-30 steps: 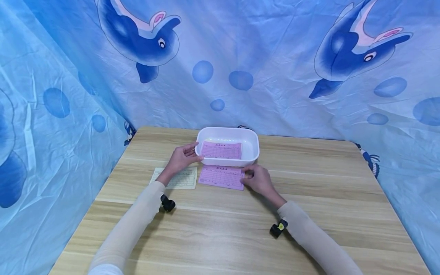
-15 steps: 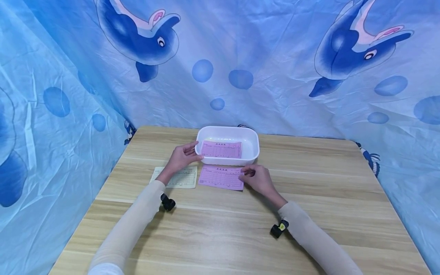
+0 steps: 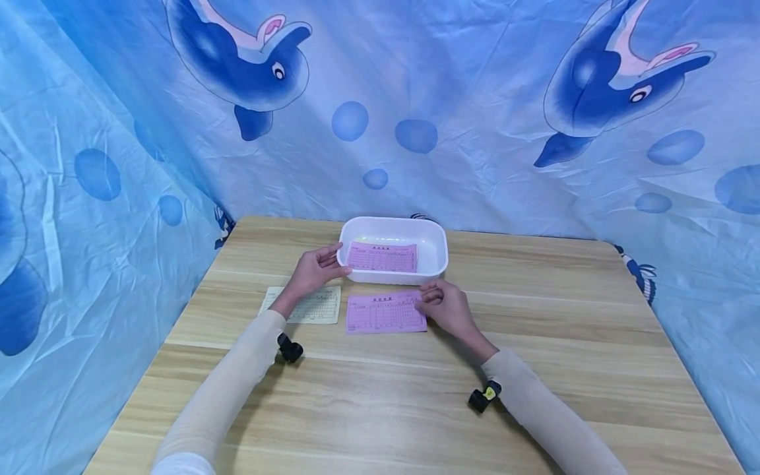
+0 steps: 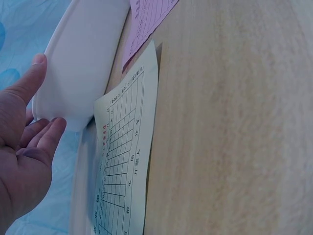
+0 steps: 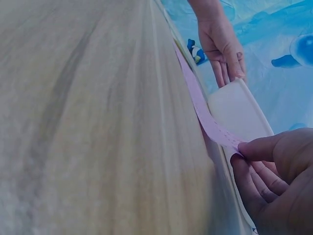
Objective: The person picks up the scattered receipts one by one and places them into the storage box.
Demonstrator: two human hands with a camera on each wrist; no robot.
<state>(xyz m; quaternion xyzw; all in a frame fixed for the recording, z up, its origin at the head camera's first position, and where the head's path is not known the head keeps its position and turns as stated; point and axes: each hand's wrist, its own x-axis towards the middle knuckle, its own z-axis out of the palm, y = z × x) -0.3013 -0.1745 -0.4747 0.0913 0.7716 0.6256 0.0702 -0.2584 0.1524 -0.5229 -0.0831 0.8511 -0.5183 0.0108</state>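
**Pink slip pinched at its edge, tub steadied**

The right hand (image 3: 446, 307) pinches the right edge of a pink printed paper form (image 3: 386, 313) that lies on the pale wood-grain tabletop (image 3: 534, 369), just in front of a white rectangular plastic tub (image 3: 436, 249). The right wrist view shows thumb and forefinger closed on the sheet's corner, that end lifted a little off the wood. The grip of the left hand (image 3: 315, 270) is released — fingers straight, their tips resting against the tub's left wall. A second pink printed form (image 3: 382, 257) already lies inside the tub. A cream printed paper form (image 3: 311, 307) lies flat on the tabletop to the left, partly under the left wrist.

Judging from this, the step in hand is picking up the pink slip. The next move would call for raising it clear of the tub's near rim — a thin sheet bends easily, so the pinch should stay firm.
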